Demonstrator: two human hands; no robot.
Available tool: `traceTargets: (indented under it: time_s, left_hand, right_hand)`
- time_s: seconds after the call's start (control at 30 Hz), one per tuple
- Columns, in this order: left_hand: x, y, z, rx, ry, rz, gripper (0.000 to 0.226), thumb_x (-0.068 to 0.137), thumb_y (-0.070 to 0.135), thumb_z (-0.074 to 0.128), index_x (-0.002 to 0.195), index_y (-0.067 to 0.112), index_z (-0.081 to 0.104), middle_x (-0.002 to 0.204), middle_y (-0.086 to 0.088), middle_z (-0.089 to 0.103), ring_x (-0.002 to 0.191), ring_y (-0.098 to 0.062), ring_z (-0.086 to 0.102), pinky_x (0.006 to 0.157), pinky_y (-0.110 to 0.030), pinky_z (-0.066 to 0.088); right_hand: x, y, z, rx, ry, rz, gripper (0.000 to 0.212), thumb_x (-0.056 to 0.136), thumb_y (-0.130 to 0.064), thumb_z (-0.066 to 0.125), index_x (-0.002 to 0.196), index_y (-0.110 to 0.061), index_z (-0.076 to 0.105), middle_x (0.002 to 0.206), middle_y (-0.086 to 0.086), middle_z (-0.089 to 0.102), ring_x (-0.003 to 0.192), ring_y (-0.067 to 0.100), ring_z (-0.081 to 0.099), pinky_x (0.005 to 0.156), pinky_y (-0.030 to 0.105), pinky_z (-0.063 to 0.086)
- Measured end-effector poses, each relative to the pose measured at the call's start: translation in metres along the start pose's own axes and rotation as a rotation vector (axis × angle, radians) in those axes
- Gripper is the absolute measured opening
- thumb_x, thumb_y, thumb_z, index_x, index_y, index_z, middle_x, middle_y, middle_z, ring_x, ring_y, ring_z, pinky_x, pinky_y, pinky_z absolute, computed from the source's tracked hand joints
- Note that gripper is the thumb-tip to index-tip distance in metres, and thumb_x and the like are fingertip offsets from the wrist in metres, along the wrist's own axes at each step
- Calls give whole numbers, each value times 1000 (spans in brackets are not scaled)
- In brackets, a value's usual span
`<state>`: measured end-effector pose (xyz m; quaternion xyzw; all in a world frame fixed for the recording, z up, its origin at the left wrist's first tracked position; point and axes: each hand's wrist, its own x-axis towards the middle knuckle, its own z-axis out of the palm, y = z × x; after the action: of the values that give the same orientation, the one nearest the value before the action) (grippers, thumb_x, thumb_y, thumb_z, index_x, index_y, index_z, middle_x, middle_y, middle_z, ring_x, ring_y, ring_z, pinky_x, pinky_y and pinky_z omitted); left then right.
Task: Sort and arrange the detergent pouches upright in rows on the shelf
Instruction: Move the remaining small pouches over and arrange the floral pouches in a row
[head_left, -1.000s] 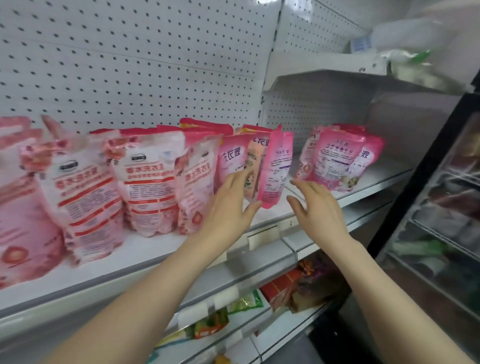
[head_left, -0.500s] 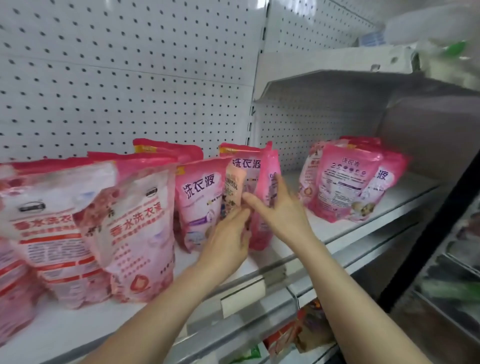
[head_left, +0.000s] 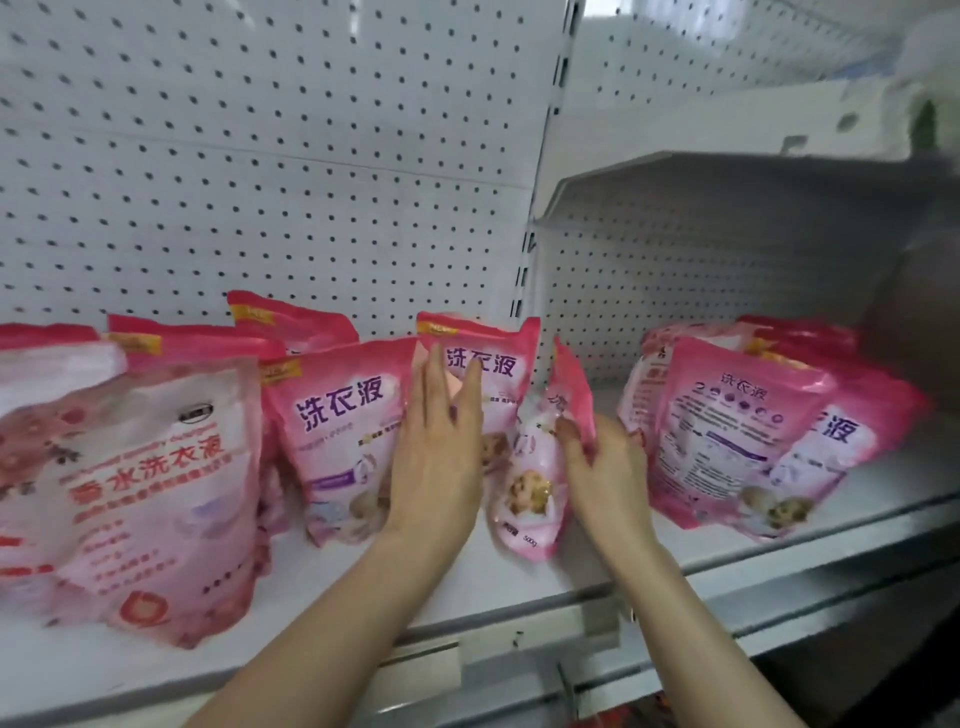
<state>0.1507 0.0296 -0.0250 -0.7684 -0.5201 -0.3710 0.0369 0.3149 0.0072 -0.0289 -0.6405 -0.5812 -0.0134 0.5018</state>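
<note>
White pegboard (head_left: 260, 182) backs the shelf (head_left: 156, 660), and a slotted upright (head_left: 524, 270) splits it into two bays. Directly below that upright a pink detergent pouch (head_left: 530, 483) stands on the shelf. It is tilted, with its top leaning toward the right bay and its printed face turned partly sideways. The right hand (head_left: 608, 467) grasps it from the upright's right side, fingers (head_left: 569, 434) curled over the pouch's right edge.

Just left of the upright, the left hand (head_left: 436, 467) lies flat, its fingers straight and released. It is laid against the fronts of two standing pouches. One is a front pouch (head_left: 337, 431) with purple characters, and the other is a rear pouch (head_left: 488, 358) whose top reaches the upright's foot. Further left of the upright, more pink tops show in a back row, and a larger pale pouch (head_left: 156, 493) stands nearest the shelf's front edge.

Right of the upright, a leaning cluster of pouches (head_left: 727, 431) sits well apart from the held one, with bare white shelf between them. A strip of bare shelf also runs in front of the pouches along the lip, above the price rail (head_left: 421, 667). Above the right bay an upper shelf (head_left: 727, 182) overhangs the cluster.
</note>
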Motion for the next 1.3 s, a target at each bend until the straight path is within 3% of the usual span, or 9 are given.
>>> traceTargets:
  time_s: [0.1,0.17,0.23,0.3,0.4,0.5,0.67,1.03,1.3]
  left_hand:
    - [-5,5,5,-38,46,-99,105,78,-18,46,156,30,-6,164,-14,0,104,-37,62,63,-40,49]
    - [-9,8,4,-122,110,-116,100,82,-17,47,156,34,2,151,-17,42,74,-29,64,58,-41,49]
    - [-15,4,1,-236,189,-87,93,83,-17,50,154,30,14,96,-12,68,55,-15,50,50,-32,45]
    - [-22,-3,-5,-311,228,-107,95,83,-13,49,154,37,10,71,-4,62,51,-10,48,47,-20,36]
    - [-34,-12,-13,-464,245,-191,98,88,-9,49,153,42,-4,86,10,65,62,-4,61,52,-9,43]
    - [-42,-18,-15,-537,198,-280,81,90,-1,58,154,26,17,108,35,52,87,24,55,68,3,39]
    - [-41,-30,-10,-525,75,-461,26,91,12,62,117,16,63,109,2,71,100,-22,68,84,-39,55]
    - [-58,-41,-17,-767,-15,-490,23,93,18,63,101,39,61,90,28,71,91,5,68,71,-13,55]
    - [-61,-27,-14,-813,-18,-601,33,86,8,71,117,17,62,111,3,72,101,-15,70,90,-40,56]
  right_hand:
    - [7,6,-2,47,-14,-105,26,96,-8,55,119,-10,67,110,-7,67,92,-12,50,88,-2,34]
    - [12,9,-2,89,-81,-128,37,97,-8,52,133,-11,60,130,-4,61,114,1,54,104,14,38]
    - [16,13,-4,160,-125,-115,36,99,-14,52,134,-16,59,119,-9,65,102,-4,56,94,13,44]
    - [22,20,-5,209,-183,-50,36,98,-29,57,133,-22,58,95,-22,63,77,-13,54,77,15,44]
    - [26,27,-7,193,-284,39,56,83,-49,69,133,-27,56,106,-18,67,85,-9,62,72,16,48]
    - [21,26,-4,173,-285,55,56,81,-46,73,130,-23,59,105,-10,71,74,-8,64,60,9,46]
    - [21,23,4,307,-280,148,44,81,-32,76,122,-23,62,106,-6,72,97,17,69,88,40,56]
    - [20,44,-7,748,-424,333,31,87,-14,72,116,-21,64,109,-2,75,98,15,73,78,29,61]
    - [7,40,7,302,-216,299,54,75,-31,83,118,-18,51,105,-5,66,94,20,66,84,38,53]
